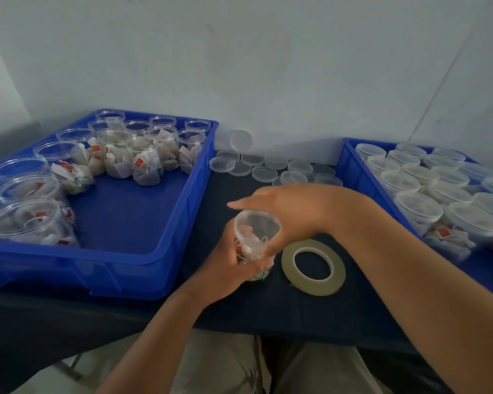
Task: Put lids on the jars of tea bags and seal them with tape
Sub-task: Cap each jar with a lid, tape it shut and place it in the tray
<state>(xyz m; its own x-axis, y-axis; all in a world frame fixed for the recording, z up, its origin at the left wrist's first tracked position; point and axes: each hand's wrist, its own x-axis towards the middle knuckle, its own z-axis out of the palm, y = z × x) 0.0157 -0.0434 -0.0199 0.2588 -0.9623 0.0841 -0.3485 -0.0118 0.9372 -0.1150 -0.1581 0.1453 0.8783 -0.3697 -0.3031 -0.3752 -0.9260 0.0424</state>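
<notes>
Left hand (pixel 228 268) grips clear jar (pixel 255 234) (tea bags inside).

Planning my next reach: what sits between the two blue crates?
Head view: loose lids at the back, then the held jar and the tape roll, on dark cloth.

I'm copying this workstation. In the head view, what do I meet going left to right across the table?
blue crate of open jars → held jar → roll of tape → blue crate of lidded jars. The loose lids at the back overlap the middle, so they are left out.
</notes>
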